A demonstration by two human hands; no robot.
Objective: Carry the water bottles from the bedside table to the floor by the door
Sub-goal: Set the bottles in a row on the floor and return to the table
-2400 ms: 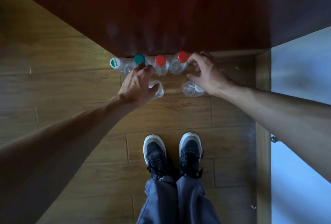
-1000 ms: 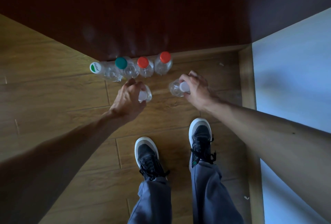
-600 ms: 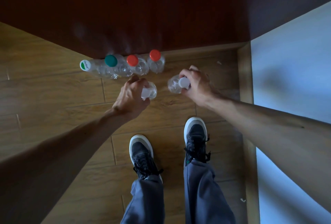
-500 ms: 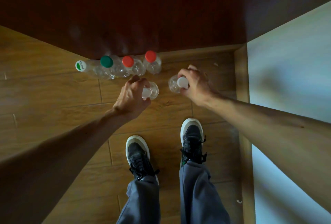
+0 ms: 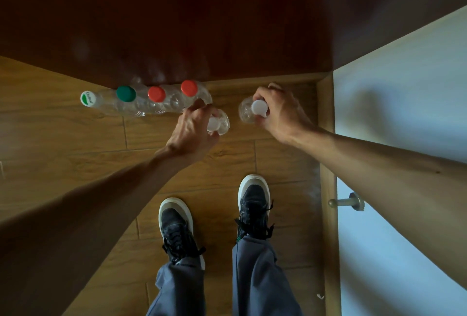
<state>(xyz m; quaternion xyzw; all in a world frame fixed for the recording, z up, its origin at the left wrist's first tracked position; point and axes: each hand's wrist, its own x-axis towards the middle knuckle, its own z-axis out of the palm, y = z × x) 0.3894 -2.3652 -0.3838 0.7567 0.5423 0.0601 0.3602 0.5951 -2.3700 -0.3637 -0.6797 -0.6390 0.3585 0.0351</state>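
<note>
In the head view, looking straight down, two clear water bottles are held by their tops. The left hand (image 5: pixel 192 131) is seen with its fingers curled round the neck of the left bottle (image 5: pixel 223 120), the thumb and fingertips closed about its white cap (image 5: pixel 213 124). The right hand (image 5: pixel 280 113) is curled in the same way round the neck of the right bottle (image 5: pixel 244 113), whose white cap (image 5: pixel 258 107) is pinched between thumb and fingers. The two bottles are held upright, near each other but apart. Whether their bases rest on the wooden floor (image 5: pixel 75 138) or hang just above it cannot be told.

Behind the left hand, a row of four more clear bottles is stood along the foot of the dark wooden door (image 5: pixel 177 24). From left to right they are topped by a white-and-green printed cap (image 5: pixel 88 99), a green cap (image 5: pixel 125 93), a red cap (image 5: pixel 156 93) and a second red cap (image 5: pixel 189 88). These bottles are packed side by side. The left hand's fingertips lie just beside the rightmost one.

Below the hands, two dark shoes with pale soles (image 5: pixel 175 222) and grey trouser legs (image 5: pixel 255 277) are seen on the floor. To the right, a skirting board (image 5: pixel 326 138) runs along a pale wall (image 5: pixel 404 88), on which a metal doorstop (image 5: pixel 346 203) is fixed.
</note>
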